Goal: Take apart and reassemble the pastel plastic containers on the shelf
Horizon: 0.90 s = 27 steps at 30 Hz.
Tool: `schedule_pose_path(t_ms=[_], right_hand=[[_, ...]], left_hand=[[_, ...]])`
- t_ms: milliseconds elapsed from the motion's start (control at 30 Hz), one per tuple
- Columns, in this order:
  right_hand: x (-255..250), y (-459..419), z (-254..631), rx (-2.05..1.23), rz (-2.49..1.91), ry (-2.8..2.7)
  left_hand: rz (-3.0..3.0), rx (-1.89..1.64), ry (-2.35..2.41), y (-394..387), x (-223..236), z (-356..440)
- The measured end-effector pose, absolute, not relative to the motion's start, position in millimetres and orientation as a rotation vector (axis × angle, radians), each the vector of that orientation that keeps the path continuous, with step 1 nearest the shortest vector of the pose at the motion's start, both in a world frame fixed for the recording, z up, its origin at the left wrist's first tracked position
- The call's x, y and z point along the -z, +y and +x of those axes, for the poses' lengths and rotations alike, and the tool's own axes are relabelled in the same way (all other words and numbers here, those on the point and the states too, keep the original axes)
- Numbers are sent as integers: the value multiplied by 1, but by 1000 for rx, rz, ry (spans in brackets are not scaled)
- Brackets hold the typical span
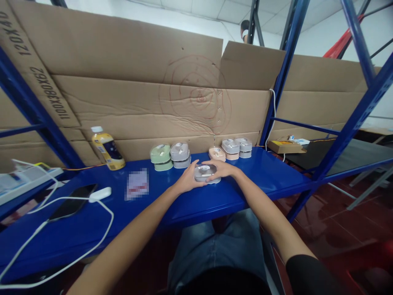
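A grey lidded box [201, 175] with a clear top sits on the blue shelf in front of me. My left hand [188, 177] is wrapped round its left side, and my right hand [222, 169] grips it from the right with fingers over the lid. Behind and to the left stand a green stack of the same boxes [161, 157] and a grey stack [180, 155]. To the right, at the back, are a peach box [217, 154], a grey-over-peach stack [231, 148] and another grey stack [245, 147].
On the left, a yellow drink bottle [108, 148] stands against the cardboard backing [123, 102]. Nearer lie a blurred packet or card [136, 184], a black phone [73, 201] and a looping white cable [111, 223]. Blue posts [284, 53] flank the shelf; a small carton [285, 147] rests beyond, at right.
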State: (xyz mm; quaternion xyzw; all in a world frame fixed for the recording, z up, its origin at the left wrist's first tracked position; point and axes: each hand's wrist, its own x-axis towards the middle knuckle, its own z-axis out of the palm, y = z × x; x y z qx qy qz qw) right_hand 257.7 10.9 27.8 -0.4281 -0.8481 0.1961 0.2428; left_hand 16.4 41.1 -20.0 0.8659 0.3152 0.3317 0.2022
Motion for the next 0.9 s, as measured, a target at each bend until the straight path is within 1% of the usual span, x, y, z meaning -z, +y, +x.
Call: schedule_pose_path(t_ms=[533,733,800,900], right_hand=[[-18,3,255,-528,-1291,-2266],[-26,1,273,-666,-1256,-2297],[-28,-2,280,-611,-1269,-2286],[-30,-6,279,-392,-1355,-2250]], left_hand=[[2355,-903,865,45,13,11],[2356,-901,900,49,17,10],[2347,-929,889,51,20,10],[2333,-996,927,55,24,9]])
